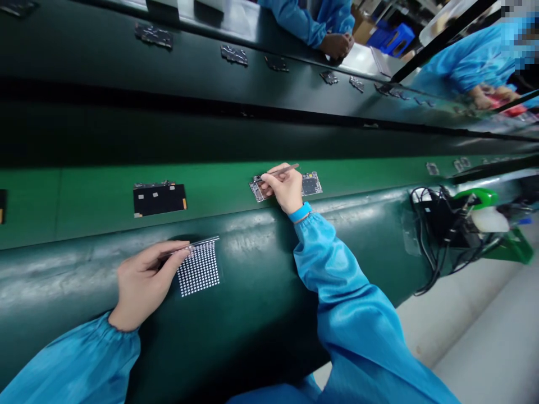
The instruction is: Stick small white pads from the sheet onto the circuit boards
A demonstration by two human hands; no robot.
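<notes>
In the head view, with the picture's centre as the middle of the dial, the right hand (285, 189) is close to the centre, thumb and fingers pinching a pair of slim metal tweezers (290, 168). The tweezers' tips point toward 8 o'clock, over the left part of a bare circuit board (312, 184) lying on the green conveyor belt (219, 193); I cannot tell whether they touch it. The hand covers the board's middle. A blue wristband (300, 213) circles the right wrist.

At 8 o'clock the left hand (145, 280) pinches, between thumb and fingers, the upper edge of a clear sheet of white dots (199, 269). The sheet hangs just beside the fingertips, toward 3 o'clock from the hand, in front of the belt's near edge.

At 9 o'clock a black-covered circuit board (160, 201) lies flat on the belt, well apart from the bare one. Dark boards (234, 55) line a raised surface from 11 to 2 o'clock. Beyond them, a co-worker's clasped hands (337, 46) rest at 1 o'clock; another co-worker's hands (490, 96), at 2 o'clock, are near something red. Black cables (429, 258) tangle at 3 o'clock.
</notes>
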